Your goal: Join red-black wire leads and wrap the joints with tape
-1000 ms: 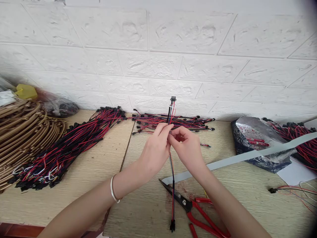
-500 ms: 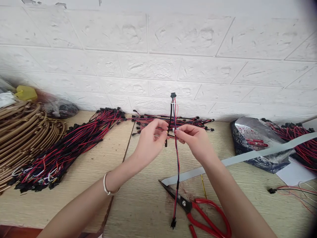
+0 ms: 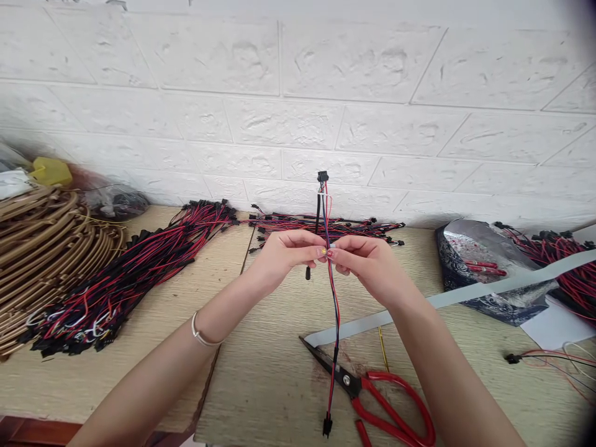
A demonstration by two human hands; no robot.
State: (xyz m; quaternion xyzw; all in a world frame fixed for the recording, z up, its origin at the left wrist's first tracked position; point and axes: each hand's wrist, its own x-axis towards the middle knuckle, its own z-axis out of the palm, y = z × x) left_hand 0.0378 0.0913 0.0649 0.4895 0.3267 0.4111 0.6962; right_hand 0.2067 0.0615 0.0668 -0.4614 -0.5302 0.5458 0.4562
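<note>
Pinching a long wire bundle (image 3: pixel 333 292) between thumbs and fingers, two bare hands met over the table (image 3: pixel 261 379). The left hand (image 3: pixel 279 257) had its thumb and finger pressed together on the wires. The right hand (image 3: pixel 367 261) pinched at the same spot, so the fingertips of both hands touched or nearly did; I couldn't tell which. A tiny pale bit (image 3: pixel 331 246) peeked out by the right fingers.

The bundle was up in the air, with one black plug (image 3: pixel 323 177) at the top and another plug (image 3: pixel 327 425) at the bottom. A white tie (image 3: pixel 322 194) went around it under the top plug. A thin black piece (image 3: pixel 308 273) hung next to it, running behind the left fingers and poking out below.

Red-handled scissors (image 3: pixel 356 385) lay on the table behind the low part of the bundle. A long gray strip (image 3: pixel 493 287) ran from the scissors' tip, behind the right arm, past a blue patterned bag (image 3: pixel 447 267). A big heap of wires (image 3: pixel 153 261) lay on the left, beside brown hoops (image 3: pixel 46 267).
</note>
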